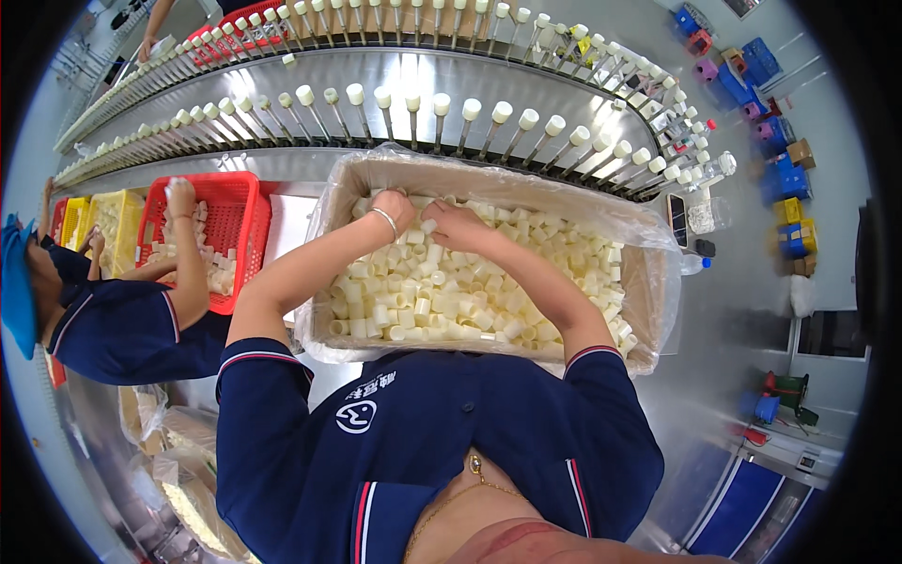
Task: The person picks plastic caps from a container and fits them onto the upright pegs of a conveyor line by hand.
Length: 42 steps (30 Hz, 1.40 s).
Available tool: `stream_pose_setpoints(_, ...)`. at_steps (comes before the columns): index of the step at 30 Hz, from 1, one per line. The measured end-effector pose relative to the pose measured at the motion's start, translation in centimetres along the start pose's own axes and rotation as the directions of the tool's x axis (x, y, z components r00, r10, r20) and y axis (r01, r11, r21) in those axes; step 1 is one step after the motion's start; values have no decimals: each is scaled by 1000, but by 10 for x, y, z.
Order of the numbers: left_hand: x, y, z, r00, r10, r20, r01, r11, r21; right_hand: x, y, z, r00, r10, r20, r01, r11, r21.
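Note:
A cardboard box [648, 273] lined with clear plastic stands before me, full of cream-coloured plastic caps [423, 306], short hollow cylinders lying at all angles. Both my hands reach in near its far wall. My left hand [395, 209], a bangle at its wrist, is curled with the fingertips down among the caps; what it grips, if anything, is hidden. Just to its right, my right hand [453, 227] is bent inward, thumb and fingers closed on one pale cap [429, 227].
Past the box runs a curved conveyor with rows of upright metal pins [387, 122] topped by similar caps. At left, a co-worker in a blue cap [17, 282] reaches over a red basket [249, 235] of caps. A phone [676, 220] and bottle [693, 264] lie at right.

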State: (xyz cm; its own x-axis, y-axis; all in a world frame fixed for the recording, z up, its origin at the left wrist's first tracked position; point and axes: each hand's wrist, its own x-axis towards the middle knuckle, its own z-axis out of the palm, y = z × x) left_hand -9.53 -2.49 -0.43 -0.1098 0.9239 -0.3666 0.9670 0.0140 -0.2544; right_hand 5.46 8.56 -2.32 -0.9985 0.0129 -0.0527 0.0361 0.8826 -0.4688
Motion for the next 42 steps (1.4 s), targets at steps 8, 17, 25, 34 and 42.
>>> stream_pose_setpoints(8,-2,7,-15,995,86,44,-86,996,-6,-35,1,-22,970,238,49,-143,397,907)
stream_pose_setpoints(17,-12,1,-15,993,80,84,-68,988,-142,8,-21,-139,889,143,-435,25,934,357)
stream_pose_setpoints(25,-11,-16,-27,999,-45,3,44,958,-284,109,3,-169,869,-161,-468,-98,870,-482)
stream_pose_setpoints(34,-12,-106,-110,560,-491,-667,-89,765,-637,103,37,-173,952,236,-193,-302,819,-487)
stream_pose_setpoints(42,75,-117,-113,772,-398,-496,55,819,-571,-3,-2,-128,808,-184,-560,45,967,-252)
